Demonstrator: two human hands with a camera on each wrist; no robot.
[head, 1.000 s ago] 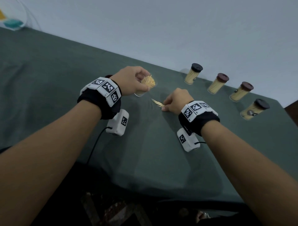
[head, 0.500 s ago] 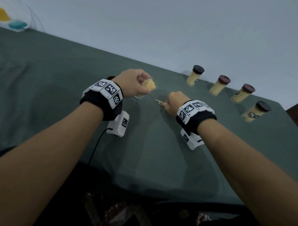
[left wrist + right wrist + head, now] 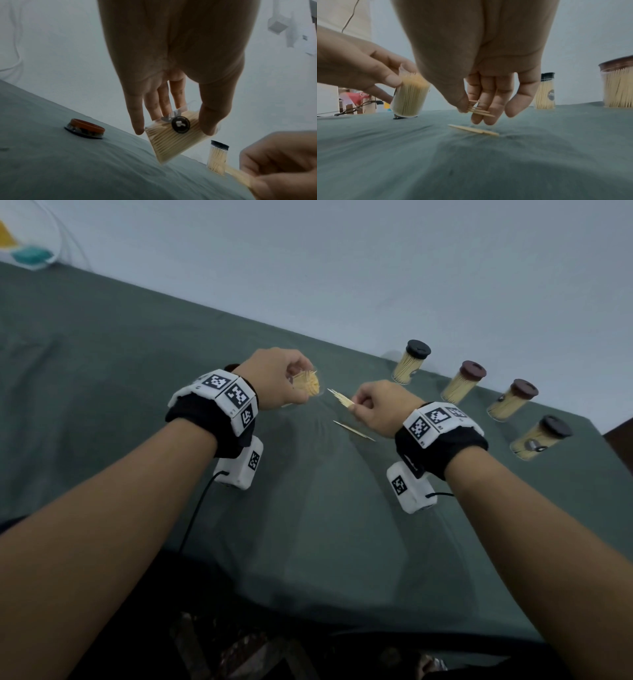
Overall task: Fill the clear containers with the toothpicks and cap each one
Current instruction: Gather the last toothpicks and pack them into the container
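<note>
Left hand (image 3: 277, 378) grips the tilted, nearly full container (image 3: 306, 385); right hand (image 3: 378, 405) pinches toothpicks (image 3: 339, 398) at its 3 o'clock. Risk: crowded mouth rejects them, scattering sticks.

It looks like a plain room in a home. A bench (image 3: 102, 371) draped in wrinkled grey-green cloth stands against a bare pale wall (image 3: 342, 268). Beyond its edge sit a wooden stool or chair (image 3: 366, 104), loose cables (image 3: 351, 108), and some red and colourful clutter (image 3: 353, 97), too blurred to name.
</note>
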